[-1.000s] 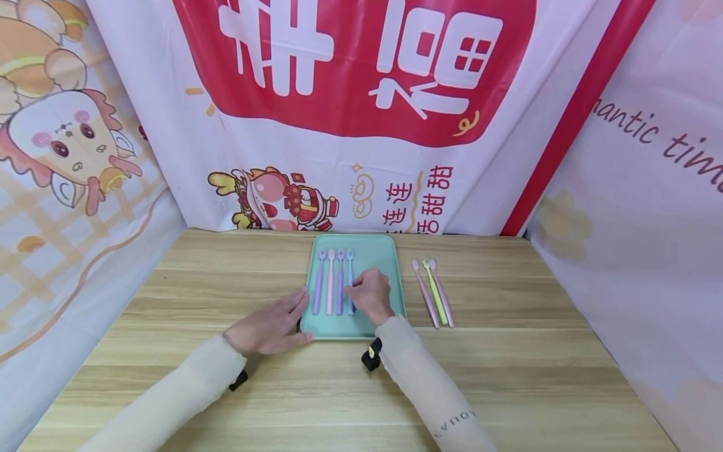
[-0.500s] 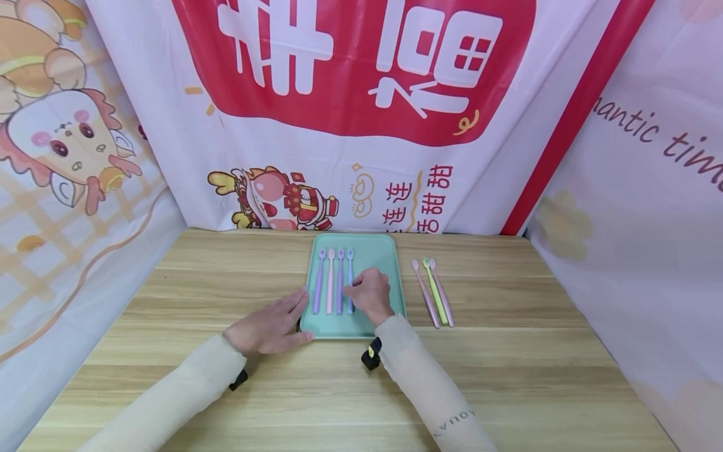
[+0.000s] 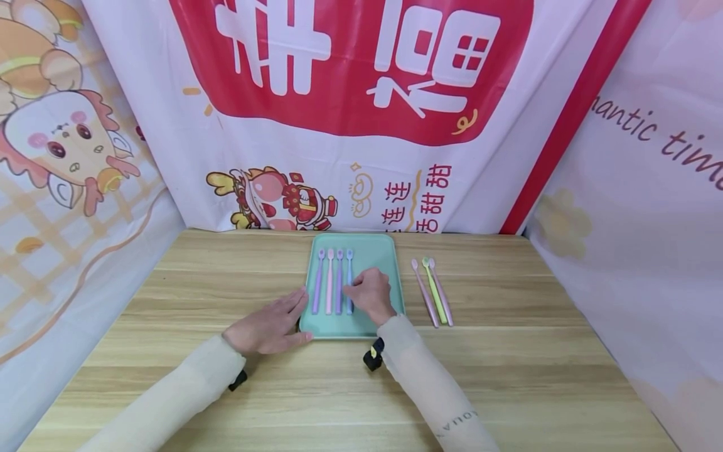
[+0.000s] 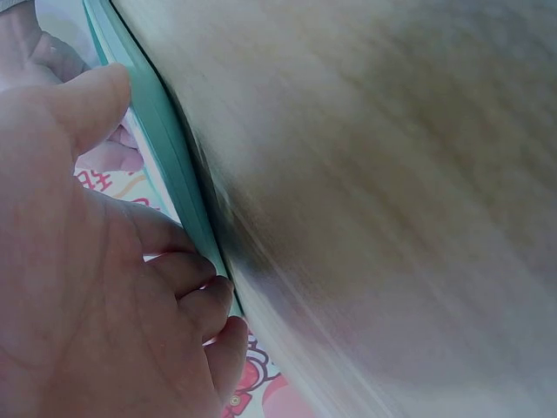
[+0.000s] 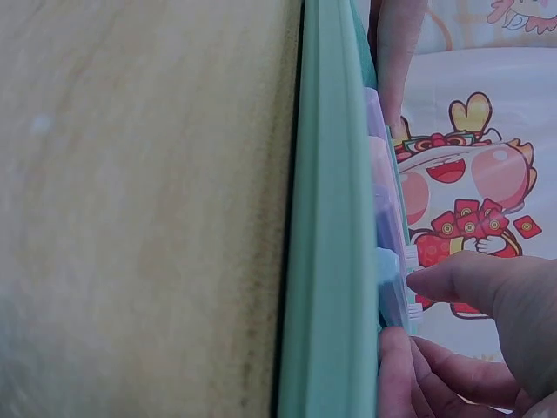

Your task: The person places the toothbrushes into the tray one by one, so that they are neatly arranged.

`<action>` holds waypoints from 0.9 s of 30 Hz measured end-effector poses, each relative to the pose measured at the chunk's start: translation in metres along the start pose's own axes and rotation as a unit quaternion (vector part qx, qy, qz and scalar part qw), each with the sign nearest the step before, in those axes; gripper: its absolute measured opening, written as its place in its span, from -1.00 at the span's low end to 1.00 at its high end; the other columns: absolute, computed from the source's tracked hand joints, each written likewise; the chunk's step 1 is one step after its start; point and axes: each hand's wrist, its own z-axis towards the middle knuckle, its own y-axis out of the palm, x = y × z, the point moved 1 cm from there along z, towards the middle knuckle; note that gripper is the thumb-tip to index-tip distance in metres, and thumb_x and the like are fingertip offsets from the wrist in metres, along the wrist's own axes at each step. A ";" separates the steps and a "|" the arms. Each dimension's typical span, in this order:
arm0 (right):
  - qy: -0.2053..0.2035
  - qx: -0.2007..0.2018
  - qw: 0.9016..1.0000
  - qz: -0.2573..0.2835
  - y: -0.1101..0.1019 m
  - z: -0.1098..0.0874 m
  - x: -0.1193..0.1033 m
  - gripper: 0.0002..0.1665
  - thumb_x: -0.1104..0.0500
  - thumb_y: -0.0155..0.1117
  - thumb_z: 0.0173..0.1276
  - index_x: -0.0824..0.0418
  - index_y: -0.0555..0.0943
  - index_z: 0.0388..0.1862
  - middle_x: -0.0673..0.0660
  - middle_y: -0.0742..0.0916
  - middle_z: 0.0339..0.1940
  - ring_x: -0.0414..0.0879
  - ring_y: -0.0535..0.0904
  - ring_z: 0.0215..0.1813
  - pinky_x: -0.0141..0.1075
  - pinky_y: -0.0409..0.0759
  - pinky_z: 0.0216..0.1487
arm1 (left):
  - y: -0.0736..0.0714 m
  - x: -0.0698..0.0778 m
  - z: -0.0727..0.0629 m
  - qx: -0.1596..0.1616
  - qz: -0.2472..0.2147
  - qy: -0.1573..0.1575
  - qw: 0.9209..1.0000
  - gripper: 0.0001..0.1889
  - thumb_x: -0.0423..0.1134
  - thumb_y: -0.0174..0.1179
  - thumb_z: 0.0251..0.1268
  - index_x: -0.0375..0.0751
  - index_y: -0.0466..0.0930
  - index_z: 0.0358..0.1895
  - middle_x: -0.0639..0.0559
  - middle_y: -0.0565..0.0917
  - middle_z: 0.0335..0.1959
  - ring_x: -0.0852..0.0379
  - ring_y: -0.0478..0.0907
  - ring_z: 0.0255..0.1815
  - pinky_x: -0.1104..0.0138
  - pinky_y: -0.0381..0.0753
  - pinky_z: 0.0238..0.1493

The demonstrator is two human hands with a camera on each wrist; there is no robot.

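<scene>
A mint-green tray (image 3: 375, 252) lies on the table with a row of toothbrushes on it: a purple toothbrush (image 3: 318, 284) at the left, then a pink toothbrush (image 3: 330, 282), another purple toothbrush (image 3: 339, 282) and a blue toothbrush (image 3: 349, 269). My right hand (image 3: 371, 294) is over the tray and pinches the blue toothbrush's handle between thumb and fingers; the right wrist view has the thumb beside the blue handle (image 5: 392, 283). My left hand (image 3: 270, 325) rests against the tray's left side, fingertips at the rim and thumb near the front left corner. The left wrist view shows its palm (image 4: 96, 287).
Right of the tray, a pink toothbrush (image 3: 425, 294), a yellow-green toothbrush (image 3: 435, 292) and another pink toothbrush (image 3: 442, 295) lie close together on the wooden table (image 3: 508, 351). A printed red and white cloth (image 3: 350, 119) hangs behind, with printed cloths at both sides.
The head view has shifted very slightly. Both hands, the tray and the toothbrushes keep their places.
</scene>
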 end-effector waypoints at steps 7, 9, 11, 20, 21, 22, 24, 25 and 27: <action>-0.010 -0.005 1.000 0.007 -0.013 0.003 0.001 -0.72 0.11 0.60 0.24 0.19 0.84 -0.11 0.08 0.86 -0.22 -0.14 0.73 -0.23 -0.31 0.72 -0.24 | 0.000 0.000 0.000 0.000 0.000 0.003 1.000 -0.05 0.25 0.01 0.63 -0.46 -0.06 0.68 -0.36 -0.06 0.75 -0.32 -0.02 0.76 -0.18 0.10 0.72; -0.032 -0.002 0.999 0.005 -0.018 0.003 0.001 -0.68 0.12 0.60 0.24 0.23 0.84 -0.07 0.12 0.87 -0.17 -0.11 0.75 -0.18 -0.27 0.76 -0.16 | 0.000 0.000 0.000 0.001 -0.001 0.003 1.000 -0.04 0.25 0.01 0.63 -0.45 -0.06 0.69 -0.35 -0.06 0.76 -0.32 -0.02 0.76 -0.18 0.10 0.72; -0.051 -0.001 0.999 0.005 -0.025 0.002 0.002 -0.66 0.14 0.61 0.24 0.27 0.82 -0.04 0.14 0.87 -0.15 -0.08 0.76 -0.15 -0.24 0.78 -0.10 | 0.000 0.000 0.000 0.000 -0.002 0.002 1.000 -0.04 0.25 0.01 0.63 -0.45 -0.06 0.69 -0.35 -0.06 0.76 -0.32 -0.02 0.76 -0.18 0.10 0.72; -0.093 -0.025 0.995 -0.001 -0.059 0.002 0.009 -0.56 0.12 0.57 0.30 0.31 0.75 0.08 0.18 0.85 -0.07 -0.02 0.78 -0.03 -0.17 0.80 0.02 | 0.000 -0.001 0.000 0.002 0.006 0.003 1.000 -0.03 0.27 0.02 0.62 -0.45 -0.05 0.68 -0.35 -0.05 0.76 -0.31 -0.02 0.76 -0.18 0.11 0.72; -0.100 -0.031 0.995 -0.006 -0.064 0.003 0.011 -0.55 0.10 0.56 0.31 0.30 0.75 0.10 0.18 0.85 -0.05 -0.02 0.78 -0.01 -0.17 0.80 0.04 | 0.000 -0.001 0.000 0.003 0.007 0.003 1.000 -0.03 0.27 0.02 0.62 -0.45 -0.05 0.68 -0.35 -0.05 0.76 -0.31 -0.01 0.76 -0.17 0.11 0.72; -0.105 -0.037 0.994 -0.010 -0.069 0.004 0.012 -0.55 0.09 0.55 0.32 0.30 0.74 0.11 0.19 0.85 -0.03 -0.01 0.78 0.00 -0.16 0.80 0.06 | 0.000 -0.001 0.000 0.003 0.007 0.003 1.000 -0.03 0.27 0.02 0.62 -0.45 -0.04 0.68 -0.35 -0.05 0.76 -0.31 -0.02 0.76 -0.17 0.11 0.72; -0.117 -0.047 0.992 -0.021 -0.079 0.007 0.016 -0.54 0.08 0.55 0.33 0.27 0.73 0.13 0.20 0.85 0.02 -0.01 0.78 0.04 -0.17 0.79 0.10 | 0.000 0.000 0.000 0.004 0.008 0.003 1.000 -0.04 0.27 0.02 0.62 -0.45 -0.04 0.68 -0.35 -0.05 0.76 -0.31 -0.02 0.77 -0.17 0.11 0.73; -0.125 -0.052 0.991 -0.022 -0.085 0.008 0.018 -0.54 0.08 0.54 0.33 0.27 0.73 0.14 0.22 0.85 0.04 0.00 0.78 0.06 -0.17 0.79 0.12 | 0.000 0.000 0.000 0.004 0.009 0.003 1.000 -0.04 0.27 0.02 0.62 -0.45 -0.04 0.68 -0.35 -0.05 0.76 -0.31 -0.02 0.77 -0.17 0.11 0.73; -0.138 -0.065 0.988 -0.017 -0.097 0.010 0.023 -0.52 0.10 0.53 0.34 0.28 0.71 0.17 0.26 0.83 0.08 0.03 0.78 0.10 -0.15 0.79 0.16 | 0.000 0.000 0.000 0.004 0.010 0.004 1.000 -0.04 0.27 0.01 0.62 -0.46 -0.04 0.68 -0.35 -0.05 0.75 -0.31 -0.02 0.77 -0.17 0.11 0.73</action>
